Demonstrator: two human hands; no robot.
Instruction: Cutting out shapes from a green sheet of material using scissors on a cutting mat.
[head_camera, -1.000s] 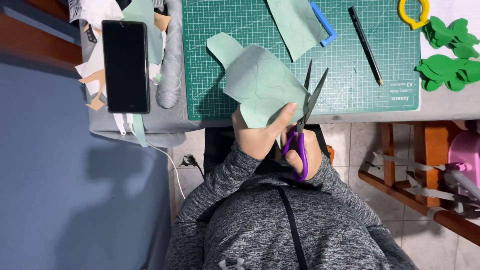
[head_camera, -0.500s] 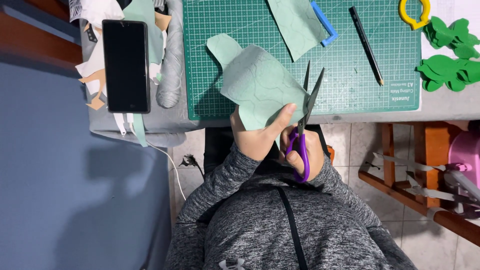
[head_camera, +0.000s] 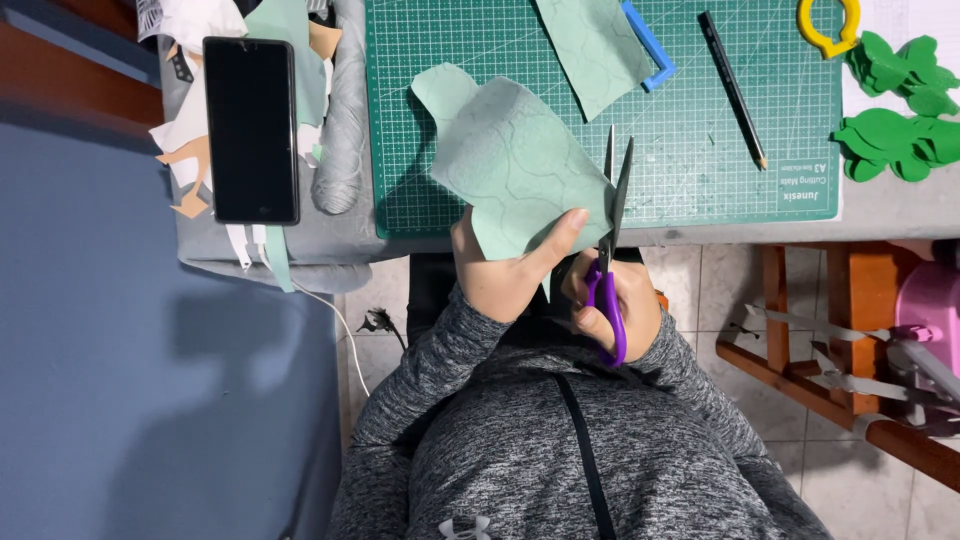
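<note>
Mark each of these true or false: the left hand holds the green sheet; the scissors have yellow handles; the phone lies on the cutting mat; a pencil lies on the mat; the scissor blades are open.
1. The left hand holds the green sheet. True.
2. The scissors have yellow handles. False: the handles are purple, in the right hand.
3. The phone lies on the cutting mat. False: it lies on grey cloth left of the mat.
4. A pencil lies on the mat. True.
5. The scissor blades are open. True: they spread apart at the sheet's edge.
</note>
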